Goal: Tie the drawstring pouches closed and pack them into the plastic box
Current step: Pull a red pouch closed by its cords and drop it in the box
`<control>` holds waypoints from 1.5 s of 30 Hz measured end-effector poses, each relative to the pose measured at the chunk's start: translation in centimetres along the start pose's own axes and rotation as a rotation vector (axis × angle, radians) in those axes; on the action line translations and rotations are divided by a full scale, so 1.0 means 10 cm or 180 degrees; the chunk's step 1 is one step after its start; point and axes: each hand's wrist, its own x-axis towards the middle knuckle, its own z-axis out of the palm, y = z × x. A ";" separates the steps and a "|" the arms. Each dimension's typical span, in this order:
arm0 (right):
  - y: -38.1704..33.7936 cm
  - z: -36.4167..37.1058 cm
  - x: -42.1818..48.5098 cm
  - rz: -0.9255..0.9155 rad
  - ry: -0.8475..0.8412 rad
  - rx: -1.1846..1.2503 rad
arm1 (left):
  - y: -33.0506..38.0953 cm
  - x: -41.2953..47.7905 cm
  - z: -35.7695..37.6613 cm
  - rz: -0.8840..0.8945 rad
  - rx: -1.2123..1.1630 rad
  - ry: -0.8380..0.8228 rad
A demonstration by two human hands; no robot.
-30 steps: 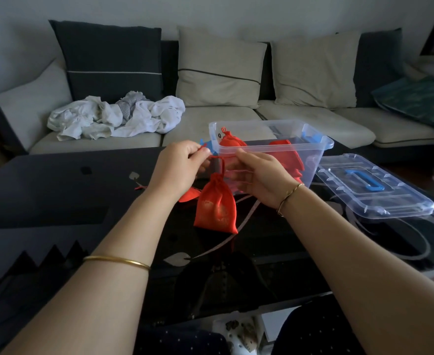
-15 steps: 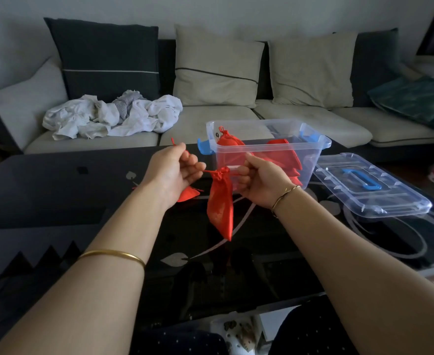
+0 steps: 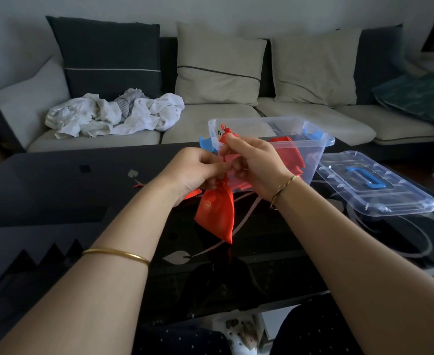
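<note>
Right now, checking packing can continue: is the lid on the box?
No, the lid lies on the table beside the open box.

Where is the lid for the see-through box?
In the head view, the lid lies flat on the dark table, on the right side, just right of the open plastic box.

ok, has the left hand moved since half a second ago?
Yes. The left hand has moved right, toward the plastic box, and now meets the right hand at the neck of the red pouch.
</note>
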 end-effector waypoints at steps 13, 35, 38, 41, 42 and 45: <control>0.05 -0.11 -0.04 -0.0194 -0.0123 -0.0972 | -0.03 0.03 0.00 -0.0224 -0.0280 0.0331; 0.09 -0.07 -0.08 0.0396 -0.0019 -0.0514 | 0.12 0.01 -0.07 0.0194 0.0164 0.1368; 0.09 -0.07 -0.07 0.0650 0.0043 -0.0118 | 0.15 -0.04 -0.01 0.0575 0.0984 0.0896; 0.09 -0.07 -0.05 0.0724 0.0063 0.0091 | 0.10 -0.02 0.04 0.0702 0.1629 0.0884; 0.09 -0.08 -0.05 0.0746 0.0047 0.0169 | 0.08 0.00 0.04 0.0692 0.1712 0.0912; 0.10 -0.09 -0.04 0.0771 -0.0078 0.0275 | 0.04 0.03 0.04 0.0697 0.1839 0.0914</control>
